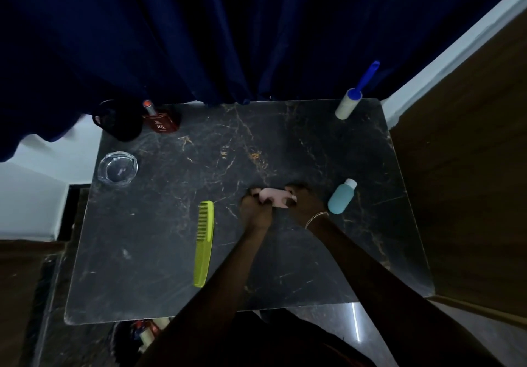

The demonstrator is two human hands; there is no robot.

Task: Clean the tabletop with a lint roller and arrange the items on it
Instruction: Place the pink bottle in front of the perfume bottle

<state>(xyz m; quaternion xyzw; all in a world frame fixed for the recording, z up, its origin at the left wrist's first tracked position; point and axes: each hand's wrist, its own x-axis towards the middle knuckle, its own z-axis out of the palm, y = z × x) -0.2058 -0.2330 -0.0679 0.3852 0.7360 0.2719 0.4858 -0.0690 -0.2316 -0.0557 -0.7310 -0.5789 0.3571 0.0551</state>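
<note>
On the black marble tabletop (199, 266), both my hands meet near the middle right. My left hand (253, 209) and my right hand (302, 204) are both closed on a small pink object (271, 194) with finger holes, held low over the surface. A lint roller (349, 105) with a blue handle stands at the far right corner, leaning against the curtain. A yellow-green comb (204, 242) lies lengthwise left of my left arm. A teal bottle (340, 197) with a white cap lies just right of my right hand.
A clear glass ashtray (117, 168) sits at the left edge. A red perfume bottle (161, 119) and a dark round container (119, 121) stand at the far left corner. A dark blue curtain (228, 38) hangs behind; a wooden panel (470, 167) borders the right.
</note>
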